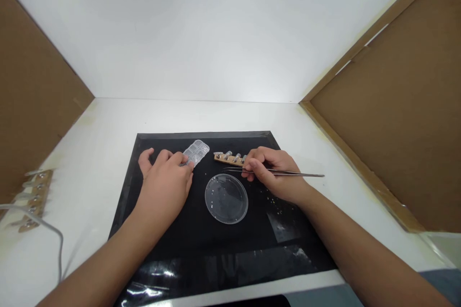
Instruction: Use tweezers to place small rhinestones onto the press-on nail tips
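Note:
My left hand [163, 180] rests at the near left end of a small clear plastic compartment box [198, 152], its fingers bent over the box and partly covering it. The outermost finger sticks out to the left. Between the thumb and fingers of my right hand [270, 168] lies a pair of metal tweezers [298, 173], tips pointing left above the far rim of a round clear dish [226, 199]. Several tiny light specks sit in the dish. Just beyond the tweezers is a brown strip holding small clear tubes [228, 157], its right end hidden by my right hand.
A black mat [187, 240] lies under the work, with tiny pale bits [277, 205] scattered near my right wrist. At far left are another strip with clear tubes [36, 199] and a grey cable [54, 228]. Brown panels [403, 105] flank the white table.

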{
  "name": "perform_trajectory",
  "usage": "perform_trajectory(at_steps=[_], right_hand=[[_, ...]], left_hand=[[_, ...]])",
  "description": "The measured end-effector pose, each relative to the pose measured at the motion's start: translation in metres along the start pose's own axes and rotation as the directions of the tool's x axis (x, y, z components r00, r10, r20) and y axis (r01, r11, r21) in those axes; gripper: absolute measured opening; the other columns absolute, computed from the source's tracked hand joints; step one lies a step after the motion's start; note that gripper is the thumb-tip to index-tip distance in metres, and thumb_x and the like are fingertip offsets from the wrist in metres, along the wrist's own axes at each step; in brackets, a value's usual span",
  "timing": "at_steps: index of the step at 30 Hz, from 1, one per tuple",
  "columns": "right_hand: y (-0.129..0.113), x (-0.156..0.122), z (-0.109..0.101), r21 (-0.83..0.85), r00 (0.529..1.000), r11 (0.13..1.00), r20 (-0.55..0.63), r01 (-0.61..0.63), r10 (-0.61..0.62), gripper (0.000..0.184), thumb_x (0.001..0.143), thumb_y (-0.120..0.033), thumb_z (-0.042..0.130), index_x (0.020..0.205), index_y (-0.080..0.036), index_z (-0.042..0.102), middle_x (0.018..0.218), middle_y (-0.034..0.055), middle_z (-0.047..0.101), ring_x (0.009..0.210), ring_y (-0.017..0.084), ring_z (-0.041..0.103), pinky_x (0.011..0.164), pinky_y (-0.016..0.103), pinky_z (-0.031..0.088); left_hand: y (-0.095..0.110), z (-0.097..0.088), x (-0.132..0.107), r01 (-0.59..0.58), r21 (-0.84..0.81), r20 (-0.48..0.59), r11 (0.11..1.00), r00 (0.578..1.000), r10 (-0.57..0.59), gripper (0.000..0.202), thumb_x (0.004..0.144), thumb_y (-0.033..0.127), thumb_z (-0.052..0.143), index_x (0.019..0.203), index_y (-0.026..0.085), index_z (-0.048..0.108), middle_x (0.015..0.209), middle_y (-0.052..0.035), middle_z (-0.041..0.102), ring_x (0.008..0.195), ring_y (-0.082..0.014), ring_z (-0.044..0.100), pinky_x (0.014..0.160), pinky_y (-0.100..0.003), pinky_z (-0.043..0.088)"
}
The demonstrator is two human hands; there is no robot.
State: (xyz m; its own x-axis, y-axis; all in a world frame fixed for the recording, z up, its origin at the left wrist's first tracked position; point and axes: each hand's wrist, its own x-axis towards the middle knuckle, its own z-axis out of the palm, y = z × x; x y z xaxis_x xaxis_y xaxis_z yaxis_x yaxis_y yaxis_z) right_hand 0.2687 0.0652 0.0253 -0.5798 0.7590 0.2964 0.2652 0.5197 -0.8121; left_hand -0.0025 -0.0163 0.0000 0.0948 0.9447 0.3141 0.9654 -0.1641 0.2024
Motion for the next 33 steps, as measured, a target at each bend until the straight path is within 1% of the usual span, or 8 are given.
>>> perform_trajectory(at_steps=[3,8,10,14,19,25,28,33], right_hand=[[0.004,0.004,0.003,-0.008,0.996,0.999,-0.083,-0.032,0.031,0.037,0.108,-0.046,0.060,0.080,-0.022,0.061,0.082,0.0026,0.072,0.064,0.015,0.072,0.058,0.028,0.057],[0.007,0.012,0.008,-0.054,0.982,0.997,-0.187,-0.053,0.042,0.039,0.106,-0.053,0.062,0.080,-0.023,0.063,0.075,0.0010,0.070,0.063,0.016,0.070,0.060,0.031,0.057],[0.007,0.014,0.010,-0.056,0.974,0.996,-0.219,-0.068,0.054,0.041,0.105,-0.056,0.062,0.079,-0.024,0.063,0.075,0.0014,0.070,0.063,0.017,0.070,0.060,0.032,0.058],[0.010,0.016,0.012,-0.017,0.963,0.997,-0.261,-0.077,0.070,0.045,0.103,-0.062,0.062,0.079,-0.025,0.062,0.081,0.0024,0.073,0.061,0.017,0.070,0.059,0.034,0.060],[0.013,0.018,0.014,0.003,0.957,0.997,-0.278,-0.083,0.081,0.044,0.102,-0.064,0.062,0.081,-0.026,0.063,0.076,0.0019,0.072,0.063,0.019,0.072,0.062,0.036,0.061],[0.013,0.017,0.013,-0.018,0.960,0.997,-0.273,-0.077,0.069,0.044,0.104,-0.061,0.061,0.080,-0.024,0.062,0.078,0.0022,0.071,0.065,0.018,0.072,0.063,0.034,0.061],[0.011,0.016,0.013,-0.044,0.963,0.997,-0.264,-0.063,0.050,0.042,0.105,-0.057,0.061,0.079,-0.024,0.061,0.078,0.0021,0.072,0.066,0.018,0.072,0.063,0.033,0.060],[0.007,0.017,0.011,-0.145,0.974,0.989,-0.225,-0.024,-0.010,0.039,0.108,-0.044,0.061,0.074,-0.024,0.060,0.078,0.0022,0.073,0.074,0.019,0.073,0.066,0.032,0.056]], left_hand=[[0.000,0.001,0.000,0.004,-0.007,-0.009,1.000,1.000,-0.004,0.027,0.103,0.022,0.056,0.097,0.028,0.082,0.107,-0.0048,0.078,0.108,-0.0314,0.063,0.114,-0.069,0.022],[0.000,0.002,0.000,-0.002,-0.003,-0.020,1.000,1.000,0.002,0.024,0.102,0.021,0.059,0.096,0.028,0.082,0.107,-0.0044,0.078,0.107,-0.0311,0.063,0.115,-0.069,0.021],[0.000,0.002,0.000,0.000,-0.012,-0.027,1.000,1.000,0.000,0.024,0.102,0.021,0.059,0.095,0.028,0.082,0.106,-0.0041,0.078,0.107,-0.0309,0.063,0.114,-0.068,0.021],[0.000,0.003,-0.001,0.005,-0.028,-0.035,1.000,0.999,-0.006,0.025,0.102,0.021,0.058,0.094,0.028,0.081,0.105,-0.0037,0.078,0.108,-0.0310,0.063,0.115,-0.068,0.020],[0.000,0.002,0.000,0.013,-0.026,-0.019,1.000,1.000,-0.014,0.025,0.101,0.020,0.059,0.094,0.028,0.081,0.105,-0.0042,0.078,0.108,-0.0307,0.063,0.116,-0.068,0.020],[0.000,0.004,-0.001,0.003,-0.010,-0.015,1.000,1.000,-0.003,0.025,0.102,0.021,0.057,0.096,0.028,0.081,0.105,-0.0047,0.078,0.107,-0.0314,0.063,0.114,-0.069,0.022],[-0.001,0.004,-0.001,0.000,0.000,-0.017,1.000,1.000,0.000,0.025,0.102,0.022,0.058,0.096,0.028,0.081,0.105,-0.0045,0.078,0.107,-0.0317,0.063,0.113,-0.069,0.023],[0.000,0.001,0.000,-0.002,0.016,-0.020,1.000,1.000,0.002,0.025,0.103,0.021,0.058,0.096,0.027,0.081,0.106,-0.0044,0.078,0.106,-0.0317,0.063,0.113,-0.069,0.022]])
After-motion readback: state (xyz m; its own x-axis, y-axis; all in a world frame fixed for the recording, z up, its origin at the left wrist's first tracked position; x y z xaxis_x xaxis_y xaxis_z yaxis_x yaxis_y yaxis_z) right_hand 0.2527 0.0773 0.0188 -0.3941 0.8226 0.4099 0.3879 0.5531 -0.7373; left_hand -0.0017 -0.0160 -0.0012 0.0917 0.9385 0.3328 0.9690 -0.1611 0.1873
